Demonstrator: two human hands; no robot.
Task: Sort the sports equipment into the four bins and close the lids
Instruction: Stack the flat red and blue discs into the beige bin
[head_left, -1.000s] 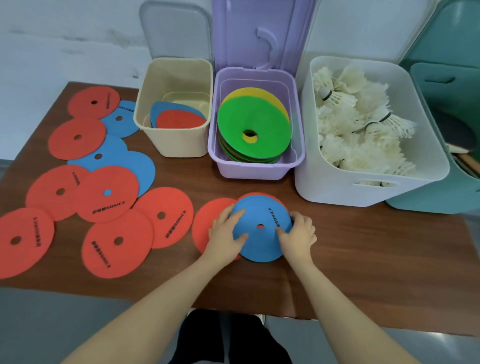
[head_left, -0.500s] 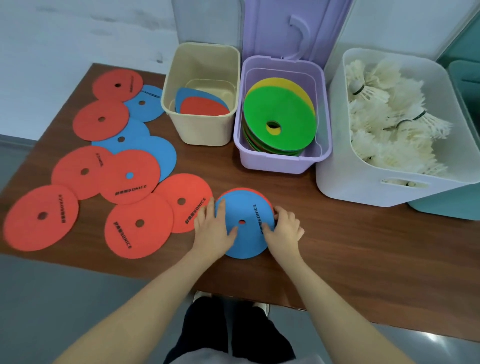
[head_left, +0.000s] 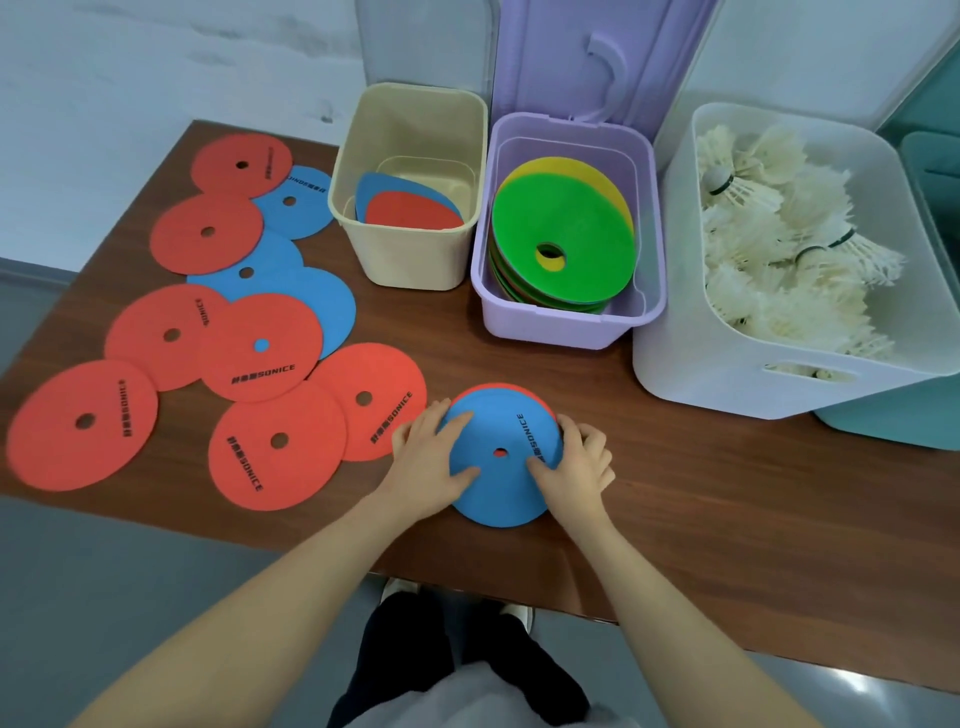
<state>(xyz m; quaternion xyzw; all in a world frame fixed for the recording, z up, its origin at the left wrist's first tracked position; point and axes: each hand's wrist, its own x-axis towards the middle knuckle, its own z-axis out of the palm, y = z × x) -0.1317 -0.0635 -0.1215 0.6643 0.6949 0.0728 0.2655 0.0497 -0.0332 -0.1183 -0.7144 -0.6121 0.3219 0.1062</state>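
both hands sit on a small stack near the front edge of the wooden table (head_left: 727, 519): a blue flat disc marker (head_left: 498, 483) on top of a red one, whose rim peeks out at the far side and shows through the centre hole. the left hand (head_left: 431, 457) lies on the disc's left edge with fingers spread and nearly straight, thumb across the blue face. the right hand (head_left: 574, 467) has its fingers curled over the right edge, thumb pressed near the printed lettering; whether the fingertips are already under the rim cannot be told.

the step looks like squaring and lifting this pair for the cream bin (head_left: 410, 260), which already holds blue and red discs. to do it well, the two rims should be lined up first, then both pinched together from opposite sides so the lower disc does not slide out. these discs look thin and floppy, so they probably need tilting or bending to fit the narrow bin. many more red and blue discs (head_left: 270, 447) lie well to the left, so the sorting is far from finished.
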